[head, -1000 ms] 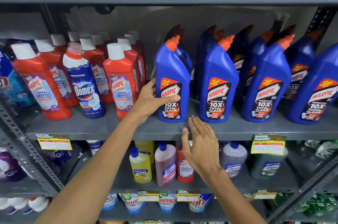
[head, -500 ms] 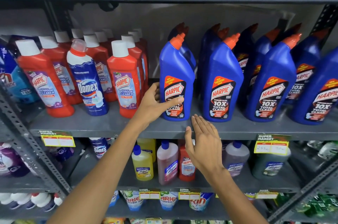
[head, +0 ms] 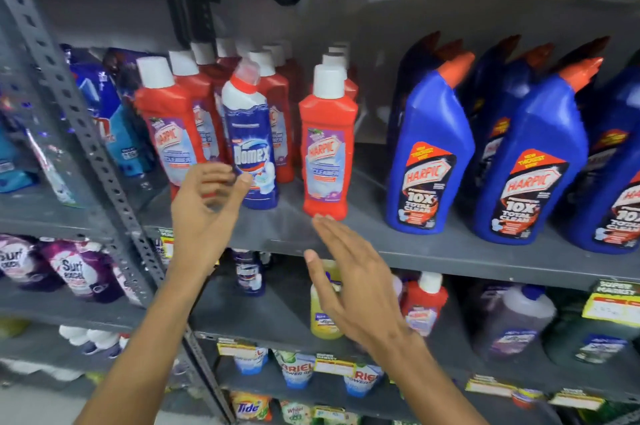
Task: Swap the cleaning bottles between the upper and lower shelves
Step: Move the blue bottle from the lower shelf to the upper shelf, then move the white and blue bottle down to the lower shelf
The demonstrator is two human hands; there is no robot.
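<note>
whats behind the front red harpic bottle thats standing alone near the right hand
Behind the front red Harpic bottle, more white caps line up in a row toward the back. The bottle itself covers their bodies, so their count and labels cannot be told.

A bare gap separates the Domex bottle (head: 251, 147) and red Harpic bottle (head: 327, 147).

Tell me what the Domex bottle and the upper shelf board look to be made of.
Domex bottle: seemingly moulded plastic, white neck showing above a glossy blue printed sleeve; its red cap looks plastic too. Upper shelf board: apparently sheet metal painted matt grey, with a thin folded front lip, matching the perforated grey upright.
</note>
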